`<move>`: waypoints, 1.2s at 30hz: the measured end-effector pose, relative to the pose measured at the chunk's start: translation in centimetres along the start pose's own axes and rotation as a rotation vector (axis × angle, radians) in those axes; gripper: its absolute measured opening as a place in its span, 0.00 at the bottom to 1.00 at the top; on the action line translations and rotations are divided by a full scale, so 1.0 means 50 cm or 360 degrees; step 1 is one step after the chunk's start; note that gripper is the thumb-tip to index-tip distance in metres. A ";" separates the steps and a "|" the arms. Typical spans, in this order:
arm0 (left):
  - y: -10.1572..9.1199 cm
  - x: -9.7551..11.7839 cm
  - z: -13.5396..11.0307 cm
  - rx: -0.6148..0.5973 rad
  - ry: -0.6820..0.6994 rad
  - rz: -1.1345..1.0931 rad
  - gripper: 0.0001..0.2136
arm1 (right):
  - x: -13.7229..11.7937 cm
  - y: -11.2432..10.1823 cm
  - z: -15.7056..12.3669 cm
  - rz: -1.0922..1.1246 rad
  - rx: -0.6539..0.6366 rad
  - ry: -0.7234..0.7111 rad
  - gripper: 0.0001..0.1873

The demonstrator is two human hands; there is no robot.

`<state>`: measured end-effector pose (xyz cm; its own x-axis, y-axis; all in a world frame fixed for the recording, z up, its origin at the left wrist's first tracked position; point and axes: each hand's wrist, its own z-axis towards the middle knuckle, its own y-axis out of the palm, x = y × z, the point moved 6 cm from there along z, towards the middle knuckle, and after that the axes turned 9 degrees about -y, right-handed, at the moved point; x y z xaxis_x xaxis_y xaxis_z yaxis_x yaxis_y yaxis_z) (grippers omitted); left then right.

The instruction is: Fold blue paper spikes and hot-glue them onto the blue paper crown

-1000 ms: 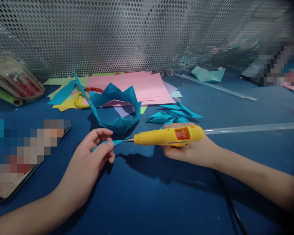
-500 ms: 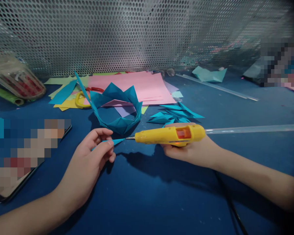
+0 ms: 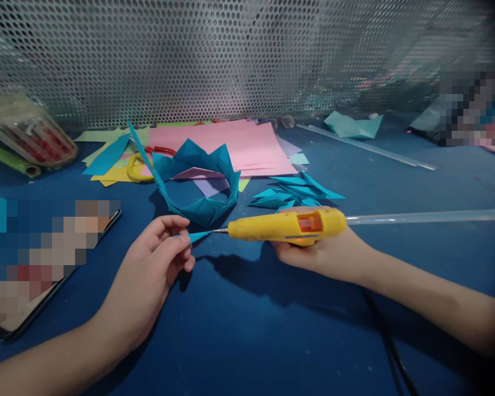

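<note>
Between thumb and fingers, my left hand [image 3: 157, 264] pinches a small folded blue paper piece [image 3: 198, 236], its point turned right. My right hand [image 3: 322, 250] is wrapped round a yellow hot glue gun [image 3: 268, 227]. The gun's metal nozzle meets the tip of the paper piece, and a long clear glue stick [image 3: 421, 218] sticks out of its back. Just beyond my left hand stands a ring of folded blue paper [image 3: 196, 184] with pointed peaks. A loose pile of folded blue paper pieces [image 3: 292, 192] lies behind the glue gun.
Pink paper sheets [image 3: 251, 146] and yellow-handled scissors [image 3: 138, 168] lie behind the ring. A clear jar [image 3: 37, 132] rests at the far left, above a phone-like device [image 3: 58, 264] with a blurred screen. A black cord [image 3: 385, 335] runs below my right arm. Perforated metal [image 3: 214, 60] closes off the back.
Both hands hold almost the same place. The nozzle still touches the paper tip, and the view has shifted very slightly.
</note>
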<state>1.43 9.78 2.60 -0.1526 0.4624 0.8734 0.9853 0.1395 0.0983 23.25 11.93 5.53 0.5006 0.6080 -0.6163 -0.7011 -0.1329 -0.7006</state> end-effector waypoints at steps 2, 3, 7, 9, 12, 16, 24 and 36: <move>0.001 0.000 0.001 0.0001 0.0002 0.0000 0.11 | 0.000 0.000 0.000 -0.0003 0.0007 -0.0001 0.03; 0.001 0.000 0.001 0.0000 0.0005 0.0000 0.11 | 0.000 0.000 0.001 -0.0005 0.0008 -0.0003 0.03; -0.001 0.000 0.000 0.0004 0.0016 0.0010 0.12 | 0.000 0.001 0.001 -0.0009 0.0005 -0.0021 0.04; -0.002 -0.001 0.000 0.0007 0.0020 0.0017 0.13 | 0.000 0.001 0.000 -0.0002 0.0006 -0.0033 0.04; -0.002 -0.002 0.000 0.0007 0.0019 0.0035 0.13 | -0.001 -0.001 0.000 0.0015 0.0004 -0.0051 0.04; 0.000 -0.002 0.001 0.0008 0.0027 0.0053 0.13 | -0.004 -0.002 0.000 0.0016 0.0019 -0.0061 0.04; -0.003 -0.002 -0.001 0.0008 0.0021 0.0044 0.12 | -0.003 -0.002 0.001 -0.0011 0.0019 -0.0074 0.05; 0.000 0.001 0.001 0.0021 0.0037 0.0042 0.13 | -0.003 -0.001 0.000 -0.0015 0.0023 -0.0088 0.04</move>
<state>1.43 9.82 2.61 -0.1244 0.4459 0.8864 0.9879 0.1390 0.0687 23.20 11.85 5.63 0.4786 0.6514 -0.5887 -0.7040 -0.1158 -0.7007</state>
